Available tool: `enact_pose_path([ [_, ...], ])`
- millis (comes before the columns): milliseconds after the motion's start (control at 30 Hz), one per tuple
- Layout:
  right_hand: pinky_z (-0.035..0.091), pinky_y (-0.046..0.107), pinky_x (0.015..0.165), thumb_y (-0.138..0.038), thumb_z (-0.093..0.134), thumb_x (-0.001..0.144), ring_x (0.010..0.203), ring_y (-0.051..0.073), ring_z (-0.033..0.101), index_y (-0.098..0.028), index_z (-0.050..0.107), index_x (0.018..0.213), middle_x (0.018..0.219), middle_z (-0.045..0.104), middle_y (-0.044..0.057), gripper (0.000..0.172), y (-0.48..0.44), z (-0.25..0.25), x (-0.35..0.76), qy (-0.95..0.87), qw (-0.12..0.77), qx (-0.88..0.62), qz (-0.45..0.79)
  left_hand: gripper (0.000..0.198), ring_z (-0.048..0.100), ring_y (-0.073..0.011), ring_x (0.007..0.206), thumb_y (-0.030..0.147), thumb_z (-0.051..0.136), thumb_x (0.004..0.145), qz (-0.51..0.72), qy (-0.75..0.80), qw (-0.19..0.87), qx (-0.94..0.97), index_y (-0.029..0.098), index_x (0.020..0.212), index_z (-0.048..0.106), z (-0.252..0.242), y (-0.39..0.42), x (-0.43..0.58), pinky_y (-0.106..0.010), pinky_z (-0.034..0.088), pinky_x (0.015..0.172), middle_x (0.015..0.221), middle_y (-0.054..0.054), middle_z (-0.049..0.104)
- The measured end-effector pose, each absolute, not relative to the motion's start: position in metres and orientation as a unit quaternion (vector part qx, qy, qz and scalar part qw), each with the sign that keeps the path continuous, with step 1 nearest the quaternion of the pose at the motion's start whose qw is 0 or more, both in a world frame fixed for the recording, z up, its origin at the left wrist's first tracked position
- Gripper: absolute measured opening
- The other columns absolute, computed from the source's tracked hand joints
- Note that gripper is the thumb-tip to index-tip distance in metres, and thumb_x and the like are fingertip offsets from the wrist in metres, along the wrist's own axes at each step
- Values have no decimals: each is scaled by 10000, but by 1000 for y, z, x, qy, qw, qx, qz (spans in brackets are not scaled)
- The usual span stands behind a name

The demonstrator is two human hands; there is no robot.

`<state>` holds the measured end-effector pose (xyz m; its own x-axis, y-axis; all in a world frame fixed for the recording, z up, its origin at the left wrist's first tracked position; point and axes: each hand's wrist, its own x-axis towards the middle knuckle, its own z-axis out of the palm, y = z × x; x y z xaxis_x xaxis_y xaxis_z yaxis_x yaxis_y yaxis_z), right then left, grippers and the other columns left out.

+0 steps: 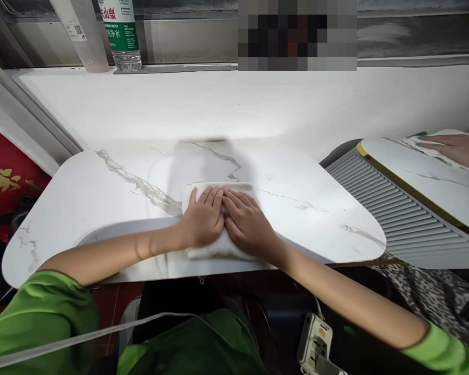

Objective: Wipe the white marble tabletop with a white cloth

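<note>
A white folded cloth [203,251] lies flat on the white marbled tabletop [82,192], near its front middle. Both palms press down on the cloth side by side. My left hand [203,219] has its fingers stretched out over the cloth, the thumb side against the other hand. Beside it my right hand [250,221] also lies flat, fingers extended and pointing away from me. The cloth's far edge shows just beyond the fingertips, and its middle is hidden under the hands.
A frosted bottle [82,39] and a green-labelled water bottle [121,36] stand on the ledge behind. At right, another person's hand [459,148] rests on a white cloth on a second marbled table [433,177]. A power strip [316,338] hangs below the table's front edge.
</note>
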<state>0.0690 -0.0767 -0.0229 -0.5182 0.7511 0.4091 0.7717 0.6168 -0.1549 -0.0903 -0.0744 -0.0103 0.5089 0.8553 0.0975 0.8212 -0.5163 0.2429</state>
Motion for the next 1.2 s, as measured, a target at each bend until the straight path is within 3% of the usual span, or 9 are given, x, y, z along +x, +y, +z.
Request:
enact_pose_path([
  [367,357,496,1108,-163,340,884,1290,322,516,-97,568,1318,1399,601,169,495,107,-27,33,-855,212,-472,33,508,341,-249,1471,208,291,981,121,536,75,833,100,1466,397,-9,96,-113,-500,169,1235,1563,-149,426],
  [600,325,476,1142,-188,311,907,1327,296,491,-112,559,1350,1451,564,140,514,129,-29,29,-844,215,-491,34,523,327,-224,1476,218,287,980,127,542,86,826,112,1481,387,-8,119,-117,-462,144,1250,1578,-116,412],
  [833,322,486,1148,-195,318,913,1358,308,471,-61,539,1381,1472,541,171,535,76,-28,33,-858,194,-475,15,549,301,-248,1496,245,270,1003,106,536,65,835,71,1519,337,-11,70,-119,-476,150,1247,1596,-154,375],
  [1200,339,498,1168,-232,339,940,1368,328,474,-8,554,1378,1446,556,207,536,-104,-23,25,-892,189,-408,-39,538,315,-269,1499,237,264,1008,118,513,45,849,62,1504,375,-3,-116,-138,-501,180,1251,1581,-168,403],
])
